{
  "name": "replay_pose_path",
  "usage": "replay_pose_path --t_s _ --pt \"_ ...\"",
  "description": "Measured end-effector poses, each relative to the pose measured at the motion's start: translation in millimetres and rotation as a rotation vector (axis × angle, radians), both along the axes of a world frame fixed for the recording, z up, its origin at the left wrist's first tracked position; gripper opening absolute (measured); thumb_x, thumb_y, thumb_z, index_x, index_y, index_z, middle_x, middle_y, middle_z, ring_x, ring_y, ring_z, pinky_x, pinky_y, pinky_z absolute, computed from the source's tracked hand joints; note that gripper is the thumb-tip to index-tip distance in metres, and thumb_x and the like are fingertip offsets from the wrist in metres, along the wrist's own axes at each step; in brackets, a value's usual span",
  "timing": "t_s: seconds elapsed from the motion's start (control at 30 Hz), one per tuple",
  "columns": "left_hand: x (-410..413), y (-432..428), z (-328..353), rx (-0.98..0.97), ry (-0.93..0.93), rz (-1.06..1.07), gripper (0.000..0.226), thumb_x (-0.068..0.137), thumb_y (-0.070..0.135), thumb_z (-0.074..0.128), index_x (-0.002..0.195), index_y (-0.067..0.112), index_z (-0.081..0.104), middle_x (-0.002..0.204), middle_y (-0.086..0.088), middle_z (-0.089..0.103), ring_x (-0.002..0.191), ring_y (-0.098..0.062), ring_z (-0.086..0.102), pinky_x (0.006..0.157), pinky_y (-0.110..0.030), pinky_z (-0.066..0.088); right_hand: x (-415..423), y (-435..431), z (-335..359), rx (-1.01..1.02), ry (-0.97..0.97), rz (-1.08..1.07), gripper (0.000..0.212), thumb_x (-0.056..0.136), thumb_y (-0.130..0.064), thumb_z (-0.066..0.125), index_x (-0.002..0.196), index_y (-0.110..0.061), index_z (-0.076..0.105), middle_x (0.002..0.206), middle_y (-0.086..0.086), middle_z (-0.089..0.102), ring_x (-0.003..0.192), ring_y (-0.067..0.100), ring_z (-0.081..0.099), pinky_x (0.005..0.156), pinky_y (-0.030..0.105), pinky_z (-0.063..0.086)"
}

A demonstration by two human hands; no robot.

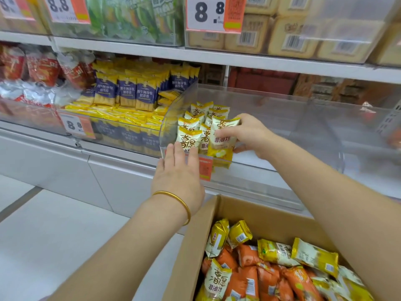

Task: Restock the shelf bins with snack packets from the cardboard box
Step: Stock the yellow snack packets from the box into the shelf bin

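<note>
Yellow snack packet [222, 137] is pinched in my right hand [251, 135] at frame centre, inside the clear bin [282, 168] beside the standing packets [188, 137], my left hand [178, 174] straight-fingered at its front; I judge placing is underway, next seat it upright, then reach the cardboard box [191, 235].

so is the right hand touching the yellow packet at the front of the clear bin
Touching. The head view shows the right hand gripping the yellow packet, fingers across its front and thumb at its right edge.
</note>
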State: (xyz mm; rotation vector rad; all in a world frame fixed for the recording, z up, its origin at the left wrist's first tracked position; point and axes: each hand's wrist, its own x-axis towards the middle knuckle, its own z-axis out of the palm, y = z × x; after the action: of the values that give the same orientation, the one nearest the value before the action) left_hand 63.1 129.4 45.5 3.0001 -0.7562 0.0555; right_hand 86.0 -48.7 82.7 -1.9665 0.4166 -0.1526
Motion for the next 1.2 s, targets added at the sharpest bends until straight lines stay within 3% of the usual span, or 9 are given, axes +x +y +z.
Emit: replay_pose_path --t_s 0.13,0.27,0.47,0.6,0.83,0.93,1.03,1.1,1.2 --pt "0 -1 1 -0.013 0.002 0.004 0.074 0.097 0.035 0.041 0.150 0.014 -0.006 0.158 -0.015 -0.007 0.146 -0.030 -0.007 0.118 -0.039 0.006 8 24 -13 -0.177 0.044 -0.006 0.054 0.074 -0.026 0.081 0.107 -0.012 0.042 0.100 0.002 0.053 0.092 0.025 0.062 0.070 0.045 0.059" --pt "1 -2 1 -0.025 -0.002 0.003 0.073 0.096 0.032 0.041 0.150 0.013 -0.004 0.158 -0.015 -0.005 0.146 -0.030 -0.006 0.118 -0.039 0.008 15 37 -15 -0.451 0.086 0.105 0.060 0.077 -0.039 0.077 0.119 -0.010 0.046 0.117 0.006 0.052 0.100 0.022 0.052 0.084 0.038 0.052" --pt "2 -1 1 -0.016 0.007 -0.006 0.072 0.096 0.031 0.040 0.150 0.014 -0.005 0.157 -0.015 -0.005 0.146 -0.030 -0.007 0.118 -0.039 0.009 8 25 -12 -0.205 0.123 0.100 0.029 0.087 -0.023 0.069 0.109 -0.011 0.056 0.102 0.011 0.058 0.079 0.027 0.063 0.069 0.044 0.060" --pt "2 -2 1 -0.017 -0.002 -0.009 0.073 0.096 0.032 0.041 0.150 0.013 -0.004 0.157 -0.015 -0.004 0.146 -0.030 -0.006 0.117 -0.039 0.010 13 28 -16 -0.371 0.096 0.104 0.030 0.088 -0.025 0.068 0.110 -0.008 0.057 0.100 0.008 0.056 0.087 0.026 0.063 0.076 0.041 0.058" --pt "-2 -1 1 -0.035 -0.031 -0.015 0.075 0.096 0.035 0.042 0.150 0.015 -0.005 0.158 -0.015 -0.005 0.146 -0.030 -0.006 0.118 -0.039 0.009 -11 14 0 -0.157 0.078 0.108 0.025 0.094 -0.016 0.059 0.117 -0.012 0.051 0.106 0.013 0.057 0.083 0.029 0.069 0.073 0.039 0.060" --pt "-18 -4 6 -0.125 -0.111 -0.082 0.071 0.091 0.030 0.050 0.149 0.010 0.014 0.154 -0.020 0.013 0.143 -0.035 0.014 0.114 -0.042 0.021 -49 10 12 -0.204 -0.076 0.079 0.016 0.094 -0.012 0.057 0.110 -0.013 0.054 0.104 0.013 0.059 0.086 0.024 0.069 0.072 0.038 0.060" --pt "-46 -12 0 -0.286 -0.213 -0.298 0.054 0.076 0.019 0.063 0.127 0.003 0.053 0.129 -0.023 0.050 0.114 -0.042 0.050 0.090 -0.047 0.047 -116 7 20 -0.112 -0.188 0.120 0.014 0.094 -0.007 0.056 0.104 -0.015 0.060 0.097 0.009 0.062 0.081 0.020 0.070 0.065 0.038 0.060" --pt "-72 -20 -13 -0.272 -0.111 -0.420 0.044 0.077 0.024 0.059 0.117 0.007 0.059 0.124 -0.017 0.054 0.108 -0.037 0.054 0.081 -0.043 0.050 -163 -3 9 -0.052 -0.088 0.204 0.014 0.093 -0.007 0.057 0.103 -0.016 0.062 0.097 0.010 0.065 0.080 0.019 0.071 0.064 0.037 0.061" --pt "-104 -36 -37 -0.116 0.001 -0.574 0.042 0.078 0.035 0.040 0.105 0.014 0.064 0.119 -0.012 0.058 0.101 -0.031 0.061 0.067 -0.038 0.055 -203 -34 -37 -0.215 0.358 0.324 0.019 0.093 -0.012 0.059 0.112 -0.015 0.062 0.099 0.008 0.065 0.081 0.018 0.069 0.067 0.033 0.060"
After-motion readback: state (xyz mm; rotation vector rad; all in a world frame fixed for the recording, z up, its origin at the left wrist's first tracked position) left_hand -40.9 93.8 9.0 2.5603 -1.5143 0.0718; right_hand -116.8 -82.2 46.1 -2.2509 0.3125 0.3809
